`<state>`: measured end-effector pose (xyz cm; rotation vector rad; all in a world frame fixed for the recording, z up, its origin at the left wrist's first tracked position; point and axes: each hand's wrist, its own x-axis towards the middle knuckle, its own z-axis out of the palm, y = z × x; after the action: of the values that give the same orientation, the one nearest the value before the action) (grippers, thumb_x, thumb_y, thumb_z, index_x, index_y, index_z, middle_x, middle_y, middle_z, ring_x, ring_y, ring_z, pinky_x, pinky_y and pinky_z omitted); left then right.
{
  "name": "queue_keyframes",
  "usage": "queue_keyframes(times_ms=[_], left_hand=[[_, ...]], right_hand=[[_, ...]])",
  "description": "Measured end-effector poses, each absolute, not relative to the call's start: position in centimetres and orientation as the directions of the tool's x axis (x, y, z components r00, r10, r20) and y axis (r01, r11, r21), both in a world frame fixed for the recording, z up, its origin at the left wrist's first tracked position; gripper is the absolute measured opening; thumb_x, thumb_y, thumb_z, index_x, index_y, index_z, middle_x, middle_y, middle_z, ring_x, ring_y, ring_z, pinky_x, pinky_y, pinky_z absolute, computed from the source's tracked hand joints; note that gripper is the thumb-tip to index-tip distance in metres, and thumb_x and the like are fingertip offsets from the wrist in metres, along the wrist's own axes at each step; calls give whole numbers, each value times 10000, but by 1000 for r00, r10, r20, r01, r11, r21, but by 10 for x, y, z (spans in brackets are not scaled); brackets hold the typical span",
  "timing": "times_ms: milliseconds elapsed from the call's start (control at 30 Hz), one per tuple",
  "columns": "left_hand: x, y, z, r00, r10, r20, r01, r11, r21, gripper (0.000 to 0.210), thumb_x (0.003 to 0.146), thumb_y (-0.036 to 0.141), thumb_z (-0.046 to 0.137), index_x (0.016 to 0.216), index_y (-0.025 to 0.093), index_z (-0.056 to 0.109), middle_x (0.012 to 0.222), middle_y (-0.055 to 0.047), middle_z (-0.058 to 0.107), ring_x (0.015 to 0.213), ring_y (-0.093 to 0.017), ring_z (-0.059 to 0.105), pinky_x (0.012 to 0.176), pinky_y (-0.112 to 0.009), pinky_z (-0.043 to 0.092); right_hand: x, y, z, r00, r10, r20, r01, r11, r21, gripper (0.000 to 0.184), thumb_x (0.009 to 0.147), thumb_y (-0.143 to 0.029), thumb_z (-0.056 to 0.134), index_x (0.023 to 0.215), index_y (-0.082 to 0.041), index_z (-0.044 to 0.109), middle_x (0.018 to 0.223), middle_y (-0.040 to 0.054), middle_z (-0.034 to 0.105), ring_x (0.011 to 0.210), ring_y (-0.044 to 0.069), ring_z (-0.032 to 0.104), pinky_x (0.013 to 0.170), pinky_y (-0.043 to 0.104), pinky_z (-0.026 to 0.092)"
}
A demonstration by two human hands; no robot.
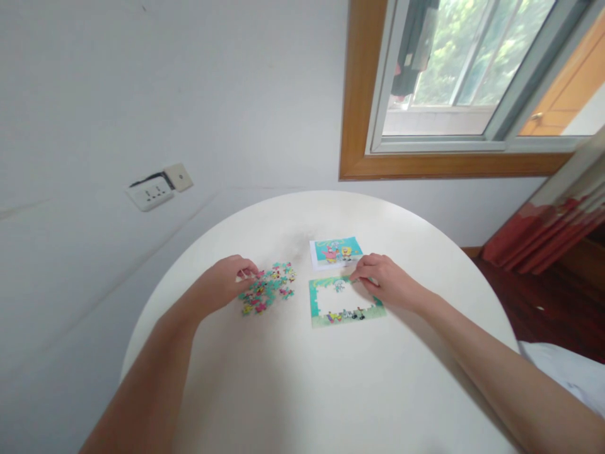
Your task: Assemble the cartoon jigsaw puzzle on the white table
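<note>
My left hand [230,280] rests at the left side of a heap of loose jigsaw puzzle pieces [269,287], teal, pink and yellow. Its fingers are curled together at the heap's edge; what lies between the fingertips is hidden. Right of the heap lies a puzzle frame [314,309] with a teal and green printed border and a mostly white middle. A small cluster is joined at the frame's upper inner edge, with more figures along its bottom. My right hand [385,280] pinches a small puzzle piece, largely covered by the fingers, at the frame's upper right edge.
Just behind the frame lies a picture card [336,251] with cartoon figures on teal. Everything sits on a round white table [293,378] against a white wall with a socket [150,192]. A wood-framed window [454,165] and a red-and-beige curtain [534,230] are at the right.
</note>
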<state>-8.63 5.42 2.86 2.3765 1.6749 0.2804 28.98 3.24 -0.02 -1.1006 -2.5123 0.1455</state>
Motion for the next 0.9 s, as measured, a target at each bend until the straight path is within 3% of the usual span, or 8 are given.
queue_keyframes(times_ms=[133,267,367,567,900], left_hand=[[-73,40,34,492,862,-126,839,-430,335,235,714,345,538,819,204,693,877,-46,665,831,-211,611,750,-272,455],[-68,34,34,528,838,-138,826,-470,312,194,706,320,570,812,216,695,884,-40,651,830,-215,600,746,-277,442],[-75,38,30,485,872,-69,846,-447,291,223,719,353,582,854,216,695,887,-48,639,830,-222,596,747,-285,446],[-86,55,20,456,864,213,839,-497,223,364,842,432,485,1061,191,645,994,-86,596,933,-248,563,883,-371,434],[-67,64,2,495,823,278,809,-554,200,338,829,236,441,1089,189,652,1023,-86,572,984,-255,521,923,-410,403]], right_hand=[[290,32,1,-608,736,300,691,675,-257,321,810,-58,518,1005,-217,717,960,65,656,910,189,573,844,335,410],[290,32,1,-603,742,294,695,669,-261,317,809,-61,529,1009,-222,715,961,64,654,916,187,574,848,335,409],[291,32,1,-601,742,296,697,668,-260,316,810,-57,526,1004,-216,717,955,66,655,894,185,574,835,330,412],[291,34,-1,-619,723,306,686,688,-238,302,816,-76,536,1008,-225,715,952,66,655,895,187,574,817,321,407],[289,31,2,-605,741,291,699,670,-252,307,822,-80,516,1015,-222,708,978,66,656,908,192,570,823,322,404]])
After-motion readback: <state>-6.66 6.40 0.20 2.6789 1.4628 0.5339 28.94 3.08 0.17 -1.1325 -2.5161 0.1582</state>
